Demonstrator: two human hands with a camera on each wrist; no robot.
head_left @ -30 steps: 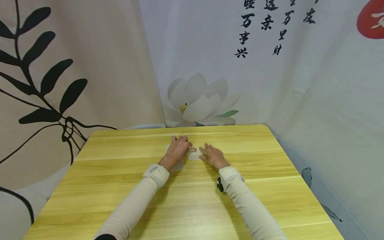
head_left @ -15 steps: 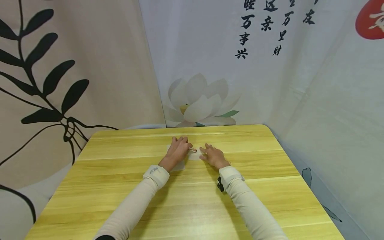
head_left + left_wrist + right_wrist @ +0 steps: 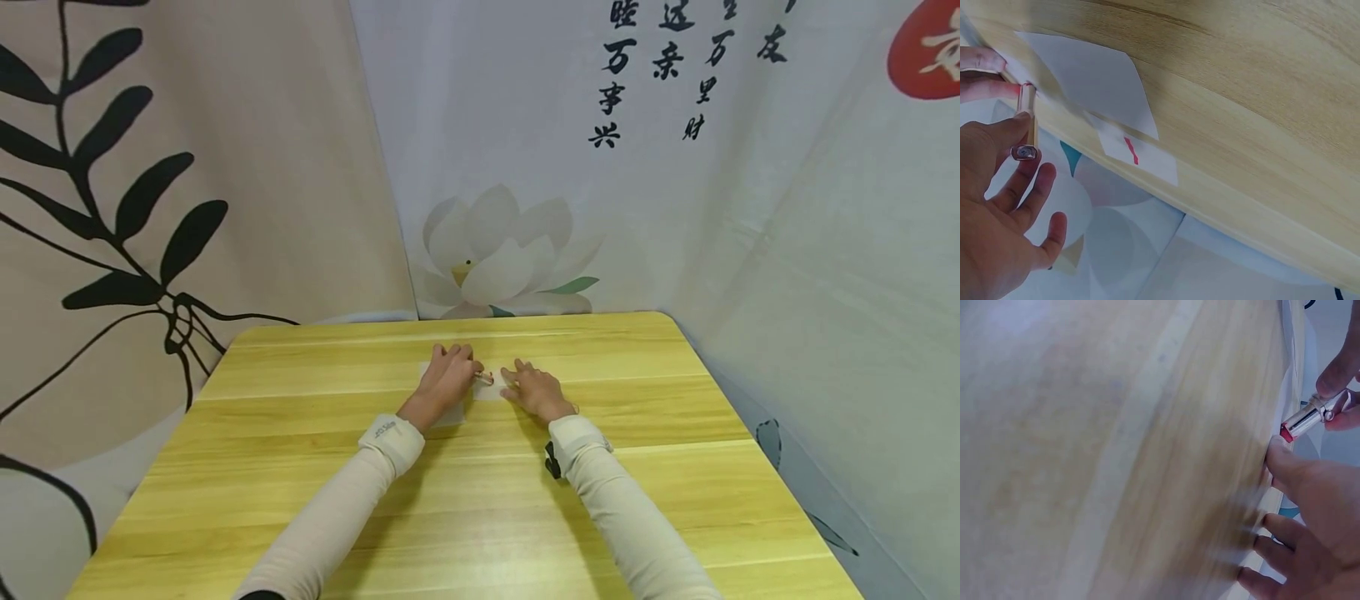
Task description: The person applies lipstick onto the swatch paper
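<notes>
The left hand (image 3: 447, 377) is pinching a slim, shiny metallic lipstick tube (image 3: 1302, 422) between thumb and finger, closing firmly on its smooth barrel, while its remaining fingers are standing apart, loosely bent. The tube is lying at a slant, its red waxy tip (image 3: 1286, 434) pointing toward the right hand (image 3: 536, 392), just above or on a small white paper piece (image 3: 489, 392); whether the tip is touching cannot be told. The right hand is spreading its fingers, gripping nothing, its thumb resting at the paper close to the red tip.

Below the left hand, a larger flat white sheet (image 3: 1097, 81) with crisp edges is lying on the smooth yellowish wood-grain tabletop (image 3: 480, 508). Beside it, a smaller white paper strip (image 3: 1157, 164) is bearing a short, uneven red stroke (image 3: 1131, 151). Cream fabric sleeves (image 3: 322, 517) are covering both forearms. Behind the table, a softly creased white cloth (image 3: 510, 100) is showing a printed pale lotus (image 3: 510, 258).
</notes>
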